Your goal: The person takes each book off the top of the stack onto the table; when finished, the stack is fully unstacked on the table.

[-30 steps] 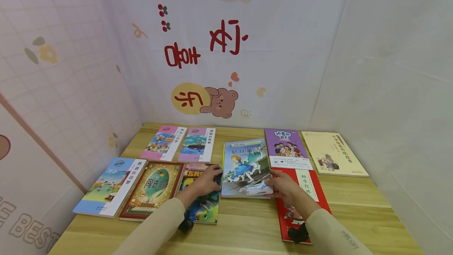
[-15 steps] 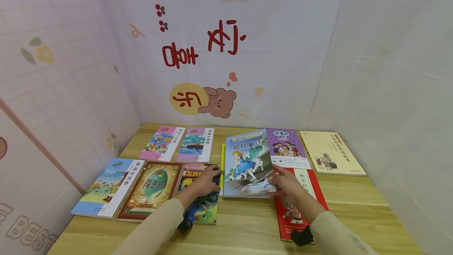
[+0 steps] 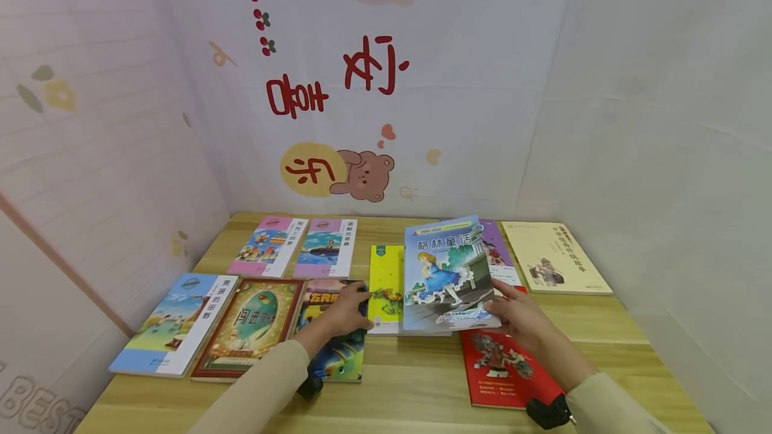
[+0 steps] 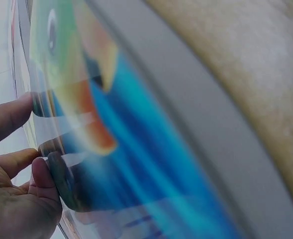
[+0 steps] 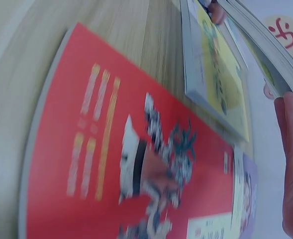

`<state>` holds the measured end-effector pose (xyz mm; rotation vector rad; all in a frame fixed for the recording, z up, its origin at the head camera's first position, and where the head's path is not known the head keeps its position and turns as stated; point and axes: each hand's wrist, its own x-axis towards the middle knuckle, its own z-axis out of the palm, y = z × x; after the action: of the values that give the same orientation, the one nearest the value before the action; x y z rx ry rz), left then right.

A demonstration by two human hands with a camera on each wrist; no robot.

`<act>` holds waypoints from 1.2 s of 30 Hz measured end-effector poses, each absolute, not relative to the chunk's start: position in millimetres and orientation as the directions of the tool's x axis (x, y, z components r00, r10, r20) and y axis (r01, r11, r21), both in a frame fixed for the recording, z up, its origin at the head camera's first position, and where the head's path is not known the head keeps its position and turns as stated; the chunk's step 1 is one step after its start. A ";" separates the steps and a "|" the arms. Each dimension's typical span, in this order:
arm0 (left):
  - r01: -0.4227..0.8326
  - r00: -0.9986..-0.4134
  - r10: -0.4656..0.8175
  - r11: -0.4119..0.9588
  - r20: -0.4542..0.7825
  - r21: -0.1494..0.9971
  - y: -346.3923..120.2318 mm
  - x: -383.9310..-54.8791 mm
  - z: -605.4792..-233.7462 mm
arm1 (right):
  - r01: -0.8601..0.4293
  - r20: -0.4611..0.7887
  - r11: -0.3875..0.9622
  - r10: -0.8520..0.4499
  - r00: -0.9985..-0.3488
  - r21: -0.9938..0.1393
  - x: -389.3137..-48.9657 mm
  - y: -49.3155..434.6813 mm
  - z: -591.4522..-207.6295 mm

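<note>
My right hand point(image 3: 521, 317) grips the lower right edge of a blue picture book point(image 3: 446, 280) with a girl in a blue dress on its cover. The book is raised and tilted, overlapping a yellow book point(image 3: 383, 286) below. In the right wrist view, a thick white page edge point(image 5: 265, 40) shows above the fingers point(image 5: 291, 144). My left hand point(image 3: 342, 313) lies over a dark dinosaur book point(image 3: 344, 360), fingertips at the yellow book's left edge. The left wrist view shows its fingers point(image 4: 9, 117) against a glossy cover point(image 4: 131, 144).
A red book point(image 3: 494, 374) lies under the right forearm, a purple book point(image 3: 494, 246) and a cream book point(image 3: 551, 256) behind. On the left are a brown-framed book point(image 3: 250, 327), a blue-and-white book point(image 3: 175, 323) and two pink ones point(image 3: 326, 246). White printed cloth point(image 3: 458, 86) walls the table.
The right hand has lifted the blue picture book and moved it to the right, uncovering the yellow book. The left hand has stayed in place over the dinosaur book.
</note>
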<state>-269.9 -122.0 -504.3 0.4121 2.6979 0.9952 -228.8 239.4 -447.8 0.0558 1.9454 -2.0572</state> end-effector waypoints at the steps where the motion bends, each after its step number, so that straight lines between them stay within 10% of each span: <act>1: 0.177 -0.933 0.338 0.731 -0.125 0.659 -122.2 -269.4 -504.1 | 0.241 -0.231 -0.027 -0.209 -0.950 -0.970 -226.9 244.3 -447.4; 36: 0.136 -0.938 0.312 0.733 -0.153 0.666 -119.3 -266.9 -499.1 | 0.341 -0.357 0.106 -0.277 -0.892 -0.934 -157.8 464.2 -461.1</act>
<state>-266.9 -119.3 -499.1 0.3530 2.6819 1.0022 -157.8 464.2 -461.1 0.0625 1.9436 -1.8371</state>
